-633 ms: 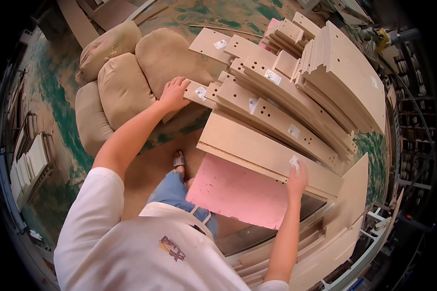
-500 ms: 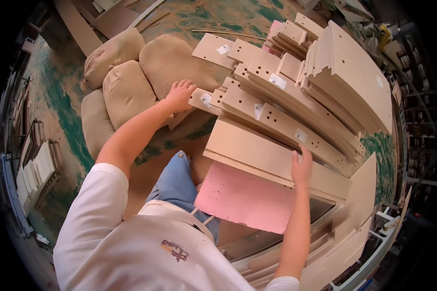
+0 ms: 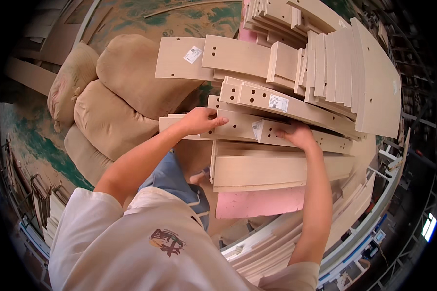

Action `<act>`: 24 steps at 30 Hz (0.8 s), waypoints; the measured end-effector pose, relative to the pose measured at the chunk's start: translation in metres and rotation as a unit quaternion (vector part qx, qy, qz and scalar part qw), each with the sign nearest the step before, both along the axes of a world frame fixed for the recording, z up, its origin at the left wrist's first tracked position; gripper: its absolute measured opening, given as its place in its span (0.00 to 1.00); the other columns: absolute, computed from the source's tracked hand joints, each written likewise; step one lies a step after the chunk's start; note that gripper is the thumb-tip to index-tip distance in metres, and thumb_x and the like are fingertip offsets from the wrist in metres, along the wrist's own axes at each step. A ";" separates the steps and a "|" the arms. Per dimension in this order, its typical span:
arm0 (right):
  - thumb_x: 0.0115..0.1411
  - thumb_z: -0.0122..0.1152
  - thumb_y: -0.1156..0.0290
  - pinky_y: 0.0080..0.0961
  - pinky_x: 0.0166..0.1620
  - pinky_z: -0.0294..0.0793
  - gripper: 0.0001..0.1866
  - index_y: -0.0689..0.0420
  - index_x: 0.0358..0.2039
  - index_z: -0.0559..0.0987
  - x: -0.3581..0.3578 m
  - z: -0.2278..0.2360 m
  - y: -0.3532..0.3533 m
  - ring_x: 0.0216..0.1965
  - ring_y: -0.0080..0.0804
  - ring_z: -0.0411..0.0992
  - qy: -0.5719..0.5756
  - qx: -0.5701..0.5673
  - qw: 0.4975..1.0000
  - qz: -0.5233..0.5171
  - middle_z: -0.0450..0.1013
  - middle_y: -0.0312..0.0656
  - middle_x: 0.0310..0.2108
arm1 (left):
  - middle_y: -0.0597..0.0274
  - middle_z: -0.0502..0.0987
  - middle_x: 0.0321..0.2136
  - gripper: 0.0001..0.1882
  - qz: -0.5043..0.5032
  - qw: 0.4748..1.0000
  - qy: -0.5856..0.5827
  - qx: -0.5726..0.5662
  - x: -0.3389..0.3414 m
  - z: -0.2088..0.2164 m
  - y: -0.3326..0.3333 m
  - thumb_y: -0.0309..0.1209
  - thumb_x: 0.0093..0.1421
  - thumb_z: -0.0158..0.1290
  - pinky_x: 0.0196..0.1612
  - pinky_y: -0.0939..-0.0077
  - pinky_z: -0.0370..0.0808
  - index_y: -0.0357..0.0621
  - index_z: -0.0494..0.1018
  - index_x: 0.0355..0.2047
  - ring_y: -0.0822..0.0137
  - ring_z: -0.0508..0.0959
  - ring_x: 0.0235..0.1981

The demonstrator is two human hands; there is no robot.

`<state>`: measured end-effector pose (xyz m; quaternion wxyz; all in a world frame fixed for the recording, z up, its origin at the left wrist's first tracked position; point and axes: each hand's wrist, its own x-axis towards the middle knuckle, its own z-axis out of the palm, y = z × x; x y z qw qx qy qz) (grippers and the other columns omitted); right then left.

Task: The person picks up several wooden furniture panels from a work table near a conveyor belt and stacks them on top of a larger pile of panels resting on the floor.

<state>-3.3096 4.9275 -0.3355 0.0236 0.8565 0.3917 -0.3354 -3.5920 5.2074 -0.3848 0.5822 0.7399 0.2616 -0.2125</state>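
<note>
Both hands are on a stack of long pale wooden boards drilled with dark holes. My left hand (image 3: pixel 203 121) closes over the upper edge of a drilled board (image 3: pixel 240 127) near its left end, thumb stretched along its face. Farther right, my right hand (image 3: pixel 298 135) bends over a shorter drilled board (image 3: pixel 281 133) in the same pile; its fingertips are partly hidden by the wood. A white label (image 3: pixel 257 129) lies between the hands. Just beyond is another drilled board (image 3: pixel 306 107) with a label; nearer me rests a wide plain board (image 3: pixel 257 170).
Pink foam (image 3: pixel 257 202) lies under the near boards. Bulging tan sacks (image 3: pixel 109 119) are heaped at left. More boards (image 3: pixel 332 68) stand stacked at the far right. A pale metal rail (image 3: pixel 354 245) curves along the right, beside long strips (image 3: pixel 272 264).
Both hands have come down onto the drilled boards, the left moving right and the right moving up from the plain board. My view has turned, shifting the sacks leftward.
</note>
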 end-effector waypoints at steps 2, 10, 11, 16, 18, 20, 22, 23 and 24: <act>0.46 0.76 0.33 0.37 0.69 0.66 0.59 0.63 0.68 0.68 0.010 0.006 0.015 0.69 0.51 0.64 0.083 -0.098 0.992 -0.019 0.67 0.55 0.68 | 0.43 0.84 0.36 0.33 -0.017 0.994 -0.054 0.099 -0.002 -0.032 -0.007 0.59 0.59 0.62 0.46 0.56 0.79 0.36 0.82 0.43 0.47 0.84 0.40; 0.45 0.77 0.35 0.36 0.73 0.59 0.62 0.62 0.72 0.64 0.014 0.003 0.031 0.73 0.50 0.59 0.175 -0.163 0.969 -0.053 0.61 0.56 0.72 | 0.42 0.84 0.37 0.34 -0.015 0.995 -0.063 0.071 -0.005 -0.024 -0.003 0.50 0.55 0.67 0.48 0.54 0.79 0.38 0.79 0.53 0.44 0.83 0.42; 0.46 0.76 0.34 0.36 0.73 0.58 0.62 0.62 0.72 0.63 0.019 -0.001 0.032 0.73 0.50 0.59 0.182 -0.184 0.965 -0.036 0.60 0.56 0.72 | 0.42 0.84 0.38 0.34 -0.022 0.996 -0.056 0.064 -0.004 -0.024 -0.003 0.50 0.54 0.68 0.49 0.55 0.79 0.38 0.78 0.54 0.44 0.83 0.43; 0.48 0.72 0.29 0.36 0.74 0.57 0.63 0.60 0.73 0.62 0.028 -0.009 0.042 0.74 0.49 0.57 0.230 -0.199 0.953 -0.010 0.59 0.56 0.73 | 0.41 0.82 0.48 0.38 -0.058 0.996 -0.041 0.062 0.000 -0.018 0.006 0.47 0.50 0.70 0.54 0.56 0.77 0.35 0.76 0.57 0.44 0.81 0.49; 0.47 0.72 0.28 0.37 0.73 0.59 0.64 0.60 0.73 0.61 0.025 0.002 0.051 0.73 0.50 0.59 0.232 -0.211 0.950 -0.010 0.61 0.55 0.72 | 0.40 0.81 0.50 0.40 -0.088 0.995 -0.009 0.055 0.005 -0.009 0.010 0.46 0.49 0.70 0.55 0.56 0.77 0.34 0.75 0.58 0.44 0.81 0.51; 0.47 0.70 0.27 0.37 0.73 0.59 0.64 0.60 0.73 0.62 0.021 -0.004 0.042 0.73 0.50 0.59 0.224 -0.220 0.949 0.017 0.61 0.55 0.72 | 0.40 0.81 0.50 0.40 -0.118 0.991 0.010 0.066 0.008 -0.005 0.011 0.47 0.49 0.70 0.55 0.56 0.77 0.34 0.75 0.58 0.44 0.81 0.52; 0.48 0.68 0.25 0.38 0.73 0.59 0.64 0.60 0.73 0.62 0.023 -0.009 0.036 0.73 0.50 0.59 0.220 -0.213 0.951 0.045 0.62 0.55 0.71 | 0.40 0.81 0.50 0.41 -0.170 0.981 0.017 0.090 0.011 -0.006 0.007 0.49 0.50 0.69 0.55 0.56 0.77 0.35 0.74 0.58 0.44 0.80 0.52; 0.48 0.67 0.24 0.38 0.73 0.59 0.64 0.60 0.72 0.62 0.025 -0.010 0.032 0.72 0.49 0.60 0.220 -0.204 0.952 0.056 0.62 0.55 0.71 | 0.40 0.81 0.51 0.41 -0.197 0.975 0.021 0.103 0.014 -0.006 0.002 0.50 0.51 0.68 0.55 0.56 0.77 0.35 0.74 0.59 0.45 0.80 0.52; 0.48 0.66 0.23 0.38 0.73 0.59 0.64 0.60 0.72 0.63 0.024 -0.012 0.028 0.72 0.49 0.60 0.222 -0.194 0.953 0.064 0.62 0.55 0.71 | 0.40 0.80 0.51 0.42 -0.176 0.978 0.004 0.112 0.015 -0.010 -0.005 0.52 0.53 0.67 0.56 0.56 0.76 0.34 0.73 0.60 0.44 0.80 0.53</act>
